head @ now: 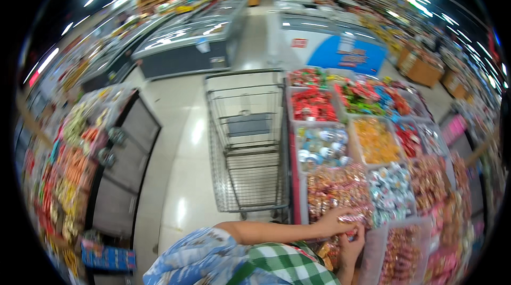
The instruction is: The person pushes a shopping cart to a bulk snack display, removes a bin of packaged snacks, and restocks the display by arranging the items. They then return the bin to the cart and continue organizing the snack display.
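Observation:
At the lower right, my left hand [334,222] reaches across my body and grips a small packet in a shiny pink wrapper [353,218]. My right hand [352,243] comes up from below and meets it, its fingers around a red and blue wrapped piece [351,234]. Blur hides whether these are one packet or two. Both hands are over a bin of pink and gold wrapped sweets [339,189]. Close to my right hand stands a translucent plastic bin [371,251], with brownish-pink wrapped pieces [401,255] inside.
An empty-looking metal shopping cart [249,125] stands left of the sweets display. Further bins hold red packets [313,104], orange sweets [376,140] and blue-white pieces [391,191]. A goods stand [119,165] flanks the aisle at left. Chest freezers [183,59] are ahead.

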Motion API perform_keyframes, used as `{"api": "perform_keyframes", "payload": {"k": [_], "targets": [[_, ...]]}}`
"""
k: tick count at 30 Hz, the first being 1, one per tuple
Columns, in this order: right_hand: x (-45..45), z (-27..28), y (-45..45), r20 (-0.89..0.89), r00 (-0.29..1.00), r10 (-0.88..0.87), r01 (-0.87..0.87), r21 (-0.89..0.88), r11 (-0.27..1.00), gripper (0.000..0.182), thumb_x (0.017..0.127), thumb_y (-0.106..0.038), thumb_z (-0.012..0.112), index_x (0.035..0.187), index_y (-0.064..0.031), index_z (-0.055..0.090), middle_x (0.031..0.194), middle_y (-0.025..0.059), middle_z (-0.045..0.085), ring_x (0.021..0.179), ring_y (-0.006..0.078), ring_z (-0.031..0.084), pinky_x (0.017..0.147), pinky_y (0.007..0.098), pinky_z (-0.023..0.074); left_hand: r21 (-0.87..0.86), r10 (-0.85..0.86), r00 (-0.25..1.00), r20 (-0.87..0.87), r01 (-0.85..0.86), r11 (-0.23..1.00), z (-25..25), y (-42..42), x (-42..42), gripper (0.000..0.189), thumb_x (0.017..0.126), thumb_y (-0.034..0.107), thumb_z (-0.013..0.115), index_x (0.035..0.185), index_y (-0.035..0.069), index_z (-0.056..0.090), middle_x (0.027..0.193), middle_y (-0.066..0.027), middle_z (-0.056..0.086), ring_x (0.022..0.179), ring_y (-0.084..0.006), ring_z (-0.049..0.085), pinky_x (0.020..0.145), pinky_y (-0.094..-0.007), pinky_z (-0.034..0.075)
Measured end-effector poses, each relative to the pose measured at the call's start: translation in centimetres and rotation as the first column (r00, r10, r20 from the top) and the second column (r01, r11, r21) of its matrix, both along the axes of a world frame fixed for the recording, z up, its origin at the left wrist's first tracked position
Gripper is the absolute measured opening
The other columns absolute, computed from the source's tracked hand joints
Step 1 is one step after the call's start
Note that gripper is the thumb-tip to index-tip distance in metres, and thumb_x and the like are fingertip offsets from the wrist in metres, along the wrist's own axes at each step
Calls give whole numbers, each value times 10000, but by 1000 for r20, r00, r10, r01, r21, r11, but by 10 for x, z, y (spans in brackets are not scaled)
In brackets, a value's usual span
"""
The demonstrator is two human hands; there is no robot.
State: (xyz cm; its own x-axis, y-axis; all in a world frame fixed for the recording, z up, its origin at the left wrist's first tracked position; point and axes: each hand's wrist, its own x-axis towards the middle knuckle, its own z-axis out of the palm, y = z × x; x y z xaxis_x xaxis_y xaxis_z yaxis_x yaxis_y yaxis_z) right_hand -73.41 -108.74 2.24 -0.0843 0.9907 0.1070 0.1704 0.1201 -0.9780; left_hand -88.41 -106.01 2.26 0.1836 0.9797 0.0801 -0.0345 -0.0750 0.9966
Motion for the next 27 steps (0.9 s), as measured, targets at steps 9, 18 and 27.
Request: {"api": "perform_keyframes", "payload": {"k": [9, 18, 27], "targets": [[3, -39, -8, -192, 981, -39, 29, -54, 998, 782, 696, -88, 751, 1364, -19, 350, 1292, 129, 434, 1186, 224, 447, 1002, 348, 375, -11, -10, 990, -143, 9, 1000, 22, -5, -1, 410, 782, 228, 715, 1148, 68, 624, 1111, -98, 600, 1027, -186, 579, 899, -319, 453], [-13, -44, -44, -433, 901, 20, -195, -362, 912, 563, 766, -24, 701, 1246, -25, 407, 1087, 73, 574, 954, 143, 579, 824, 280, 483, -75, -201, 902, -383, 186, 980, -16, -18, -20, 439, 808, 344, 699, 1117, 38, 641, 1043, -169, 620, 972, -250, 611, 879, -378, 468], [-21, -46, -33, -201, 943, 267, -327, -390, 861, 783, 639, -214, 843, 1252, 15, 414, 1029, 104, 614, 905, 180, 611, 818, 315, 497, -270, -489, 855, -174, 436, 859, -12, -8, -72, 309, 851, 294, 661, 936, -2, 680, 1030, -129, 563, 865, -188, 579, 775, -321, 471]]}}
